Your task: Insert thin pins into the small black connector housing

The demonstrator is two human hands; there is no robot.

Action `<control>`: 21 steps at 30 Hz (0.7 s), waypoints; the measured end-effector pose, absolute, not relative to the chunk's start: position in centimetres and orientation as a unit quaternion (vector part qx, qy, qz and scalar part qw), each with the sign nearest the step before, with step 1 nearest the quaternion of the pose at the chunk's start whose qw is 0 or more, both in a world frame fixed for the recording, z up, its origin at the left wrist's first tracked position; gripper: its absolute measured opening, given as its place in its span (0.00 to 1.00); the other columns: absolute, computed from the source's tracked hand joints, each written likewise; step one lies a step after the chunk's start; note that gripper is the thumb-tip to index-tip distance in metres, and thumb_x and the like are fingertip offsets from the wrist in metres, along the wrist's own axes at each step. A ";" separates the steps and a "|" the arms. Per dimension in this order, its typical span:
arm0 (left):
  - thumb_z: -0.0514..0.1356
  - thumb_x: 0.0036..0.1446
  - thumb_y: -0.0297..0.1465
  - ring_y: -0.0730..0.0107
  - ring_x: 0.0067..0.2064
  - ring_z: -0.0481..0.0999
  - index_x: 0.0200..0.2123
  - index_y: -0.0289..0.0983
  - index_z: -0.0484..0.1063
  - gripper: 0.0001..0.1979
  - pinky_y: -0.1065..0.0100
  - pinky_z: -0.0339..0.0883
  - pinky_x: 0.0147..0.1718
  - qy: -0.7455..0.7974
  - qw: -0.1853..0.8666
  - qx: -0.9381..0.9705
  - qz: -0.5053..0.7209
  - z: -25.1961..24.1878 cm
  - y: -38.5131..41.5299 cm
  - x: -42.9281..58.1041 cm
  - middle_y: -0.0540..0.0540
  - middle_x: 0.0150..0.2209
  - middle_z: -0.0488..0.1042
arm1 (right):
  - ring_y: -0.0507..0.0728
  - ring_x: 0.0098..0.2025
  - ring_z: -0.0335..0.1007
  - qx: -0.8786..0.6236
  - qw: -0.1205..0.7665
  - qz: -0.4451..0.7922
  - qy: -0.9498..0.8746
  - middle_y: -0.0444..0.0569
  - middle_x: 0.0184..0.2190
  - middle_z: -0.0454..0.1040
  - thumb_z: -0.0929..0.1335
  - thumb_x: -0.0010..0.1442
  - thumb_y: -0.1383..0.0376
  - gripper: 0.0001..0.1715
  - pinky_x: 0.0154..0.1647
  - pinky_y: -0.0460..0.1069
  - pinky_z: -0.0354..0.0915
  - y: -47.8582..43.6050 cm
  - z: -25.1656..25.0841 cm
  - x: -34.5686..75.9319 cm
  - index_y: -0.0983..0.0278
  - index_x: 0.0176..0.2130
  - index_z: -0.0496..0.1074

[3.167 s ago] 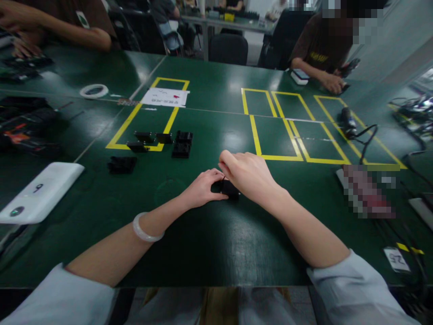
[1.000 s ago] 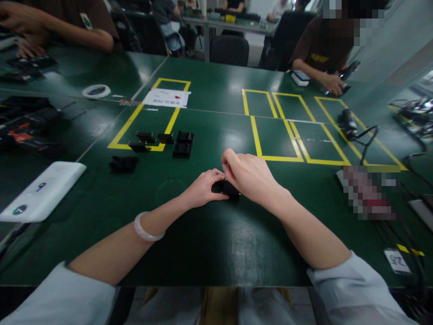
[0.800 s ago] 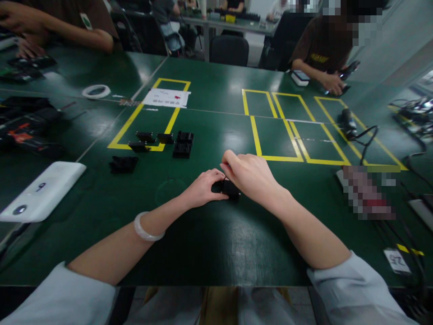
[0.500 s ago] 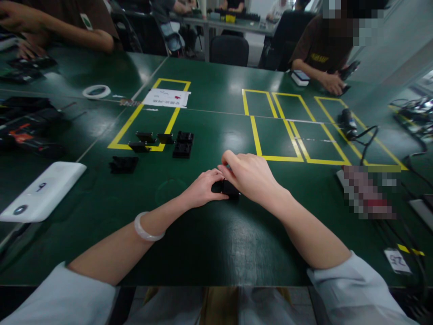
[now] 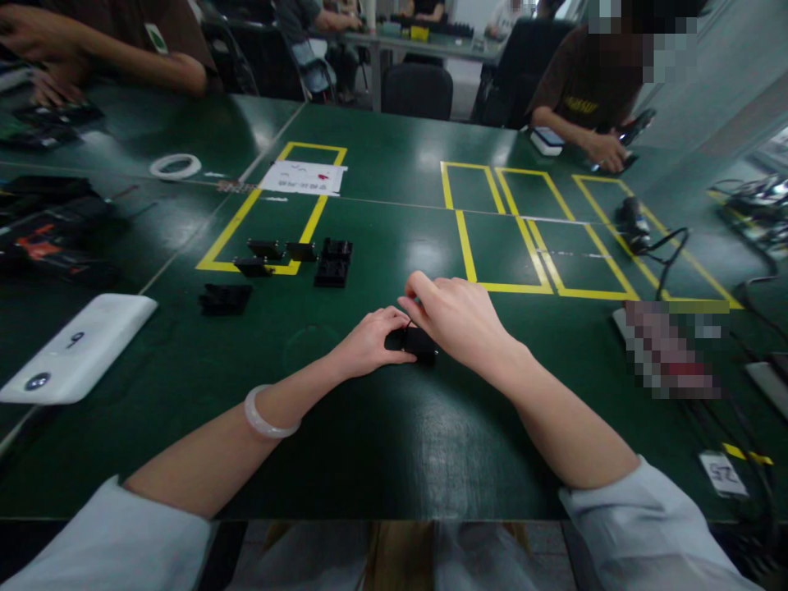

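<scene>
My left hand [image 5: 369,343] grips the left end of a small black block-shaped part [image 5: 421,345], which rests on the green table. Thumb and fingers close around that end. Above the part is my right hand [image 5: 459,316], its fingers pinched together. A thin dark line, perhaps a rod or wire, runs from the fingertips down to the part; what the fingers hold is mostly hidden. Farther left stand several similar small black parts [image 5: 266,249]. Beside them are a black tray-like piece [image 5: 333,263] and a black bracket-like piece [image 5: 225,300].
A white device [image 5: 80,349] lies at left, below a tape roll [image 5: 176,167] and dark equipment [image 5: 55,230]. Yellow tape [image 5: 514,288] marks rectangles, and a paper sheet [image 5: 303,178] lies inside one. Cables and a black device [image 5: 633,226] are at right. Two people work across the table.
My right hand has lifted very slightly, showing more of the thin dark line and the black part's top. My left hand stays in place.
</scene>
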State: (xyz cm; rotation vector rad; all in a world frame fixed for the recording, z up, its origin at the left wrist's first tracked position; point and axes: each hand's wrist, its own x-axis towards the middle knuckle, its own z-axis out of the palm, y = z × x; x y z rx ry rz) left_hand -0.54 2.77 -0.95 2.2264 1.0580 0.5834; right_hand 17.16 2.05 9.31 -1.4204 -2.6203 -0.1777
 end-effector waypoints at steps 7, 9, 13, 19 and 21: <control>0.69 0.50 0.39 0.51 0.56 0.69 0.46 0.38 0.73 0.21 0.52 0.60 0.56 0.397 0.296 0.839 0.225 -0.9 2.8 -0.4 0.42 0.51 0.72 | 0.52 0.30 0.69 -0.466 0.087 -0.052 -0.879 0.47 0.31 0.77 0.55 0.67 0.66 0.14 0.29 0.48 0.48 2.0 9.2 17.1 0.63 0.46 0.65; 0.69 0.50 0.39 0.51 0.55 0.69 0.46 0.38 0.73 0.21 0.52 0.60 0.56 0.399 0.296 0.838 0.225 -0.9 2.8 -0.4 0.42 0.52 0.72 | 0.52 0.30 0.69 -0.465 0.091 -0.049 -0.879 0.47 0.31 0.76 0.55 0.67 0.66 0.14 0.29 0.48 0.48 2.0 9.2 17.1 0.64 0.46 0.65; 0.69 0.50 0.40 0.50 0.55 0.69 0.47 0.38 0.73 0.22 0.51 0.61 0.56 0.402 0.300 0.835 0.224 -0.9 2.8 -0.5 0.42 0.51 0.72 | 0.52 0.29 0.68 -0.460 0.094 -0.054 -0.881 0.46 0.30 0.76 0.56 0.68 0.60 0.15 0.28 0.48 0.47 2.0 9.2 17.2 0.63 0.44 0.66; 0.69 0.51 0.39 0.51 0.56 0.69 0.47 0.39 0.73 0.21 0.52 0.60 0.57 0.387 0.302 0.842 0.224 -0.8 2.8 -0.5 0.43 0.52 0.73 | 0.51 0.29 0.67 -0.469 0.082 -0.057 -0.877 0.47 0.30 0.76 0.55 0.68 0.63 0.14 0.28 0.48 0.46 2.1 9.1 17.2 0.63 0.44 0.66; 0.69 0.51 0.39 0.51 0.56 0.69 0.47 0.38 0.73 0.22 0.52 0.60 0.57 0.388 0.300 0.841 0.229 -1.0 2.9 -0.5 0.42 0.52 0.72 | 0.51 0.30 0.68 -0.468 0.084 -0.048 -0.878 0.47 0.31 0.77 0.55 0.67 0.65 0.15 0.28 0.48 0.47 2.0 9.1 17.1 0.64 0.46 0.65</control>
